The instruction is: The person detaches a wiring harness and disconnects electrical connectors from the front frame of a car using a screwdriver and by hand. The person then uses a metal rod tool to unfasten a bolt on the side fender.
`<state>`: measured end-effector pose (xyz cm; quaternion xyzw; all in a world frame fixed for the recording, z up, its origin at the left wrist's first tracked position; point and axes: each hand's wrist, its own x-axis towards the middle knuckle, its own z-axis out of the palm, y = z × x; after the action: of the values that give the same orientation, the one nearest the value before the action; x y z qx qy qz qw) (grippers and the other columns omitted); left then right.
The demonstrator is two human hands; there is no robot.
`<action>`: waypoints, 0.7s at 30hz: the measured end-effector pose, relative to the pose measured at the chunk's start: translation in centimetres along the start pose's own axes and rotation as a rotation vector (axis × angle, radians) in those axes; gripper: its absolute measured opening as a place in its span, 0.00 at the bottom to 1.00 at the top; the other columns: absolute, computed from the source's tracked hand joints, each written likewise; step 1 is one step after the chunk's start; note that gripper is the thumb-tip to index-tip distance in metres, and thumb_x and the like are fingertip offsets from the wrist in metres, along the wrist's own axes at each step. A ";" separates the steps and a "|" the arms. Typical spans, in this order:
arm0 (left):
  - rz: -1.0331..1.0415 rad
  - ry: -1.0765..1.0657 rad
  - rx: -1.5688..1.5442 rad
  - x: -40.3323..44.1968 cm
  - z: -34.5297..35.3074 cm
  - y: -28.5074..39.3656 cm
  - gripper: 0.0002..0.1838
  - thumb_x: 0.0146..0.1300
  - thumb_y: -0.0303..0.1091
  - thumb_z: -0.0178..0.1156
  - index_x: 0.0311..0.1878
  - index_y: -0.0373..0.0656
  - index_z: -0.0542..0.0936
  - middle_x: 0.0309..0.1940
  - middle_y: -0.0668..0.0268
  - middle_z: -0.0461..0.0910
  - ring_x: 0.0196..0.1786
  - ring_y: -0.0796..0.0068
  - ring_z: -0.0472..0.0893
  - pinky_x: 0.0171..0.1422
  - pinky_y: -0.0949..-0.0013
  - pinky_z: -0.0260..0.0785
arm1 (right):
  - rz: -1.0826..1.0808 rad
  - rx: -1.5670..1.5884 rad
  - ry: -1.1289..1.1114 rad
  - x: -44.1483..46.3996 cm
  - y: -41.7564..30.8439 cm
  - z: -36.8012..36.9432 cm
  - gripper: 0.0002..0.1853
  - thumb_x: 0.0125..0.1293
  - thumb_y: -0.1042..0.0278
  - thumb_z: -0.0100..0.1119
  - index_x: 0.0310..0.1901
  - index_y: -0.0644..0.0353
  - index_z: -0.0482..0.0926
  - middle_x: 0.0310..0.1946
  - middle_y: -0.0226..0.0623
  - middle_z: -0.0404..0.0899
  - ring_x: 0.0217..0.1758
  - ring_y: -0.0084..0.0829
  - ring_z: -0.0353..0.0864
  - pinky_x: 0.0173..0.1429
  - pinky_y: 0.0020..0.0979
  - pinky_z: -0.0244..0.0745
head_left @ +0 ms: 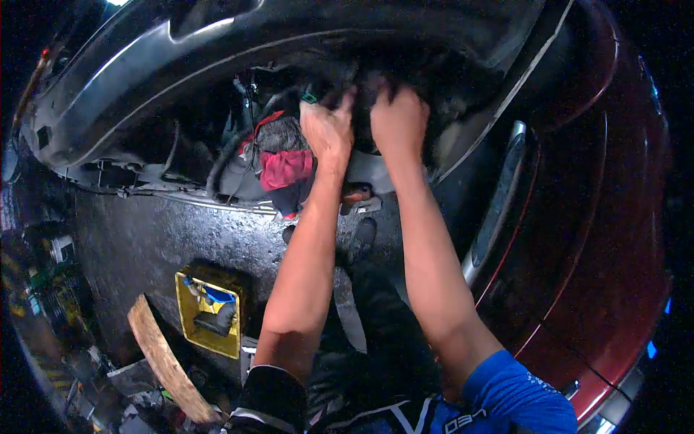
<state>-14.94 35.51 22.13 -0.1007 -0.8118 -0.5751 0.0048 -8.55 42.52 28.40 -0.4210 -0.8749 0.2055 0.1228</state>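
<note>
Both arms reach forward into the dark cavity behind a dark bumper cover (137,79). My left hand (327,129) has its thumb and fingers bent inward around something lost in shadow. Close on its right, my right hand (402,121) is curled with the knuckles up, and what lies in its fingers is hidden. The fingertips of both are dark and blurred. A red cloth (286,169) and a grey fabric piece (280,136) lie beside my left wrist.
A dark red car body panel (600,217) fills the right side. On the floor at lower left stands a yellow crate (181,318) with tools in it, beside a curved wooden strip (163,354). A long silvery trim piece (499,195) runs along the right.
</note>
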 end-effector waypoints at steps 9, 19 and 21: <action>-0.049 -0.043 -0.051 -0.2 -0.5 -0.9 0.30 0.57 0.46 0.73 0.53 0.29 0.79 0.50 0.47 0.84 0.52 0.50 0.82 0.61 0.56 0.70 | 0.122 0.206 -0.022 5.2 -0.5 6.6 0.16 0.64 0.64 0.57 0.47 0.66 0.82 0.47 0.58 0.82 0.53 0.59 0.80 0.58 0.49 0.74; -0.157 -0.215 -0.100 -2.6 -5.9 1.6 0.32 0.62 0.48 0.71 0.56 0.26 0.78 0.47 0.51 0.85 0.50 0.65 0.81 0.62 0.65 0.69 | 0.035 0.356 -0.017 3.4 0.3 4.9 0.20 0.73 0.59 0.51 0.55 0.68 0.78 0.54 0.60 0.79 0.59 0.56 0.78 0.63 0.45 0.71; -0.061 -0.170 0.006 -2.2 -4.9 1.5 0.23 0.64 0.44 0.68 0.49 0.30 0.82 0.42 0.49 0.85 0.46 0.57 0.83 0.56 0.61 0.72 | 0.080 0.563 0.072 0.8 -1.0 3.1 0.20 0.74 0.58 0.52 0.53 0.69 0.78 0.52 0.59 0.80 0.55 0.54 0.79 0.61 0.44 0.71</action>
<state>-13.03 31.09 24.89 -0.1244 -0.8139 -0.5617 -0.0814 -10.95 41.77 26.20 -0.4113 -0.7613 0.4300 0.2577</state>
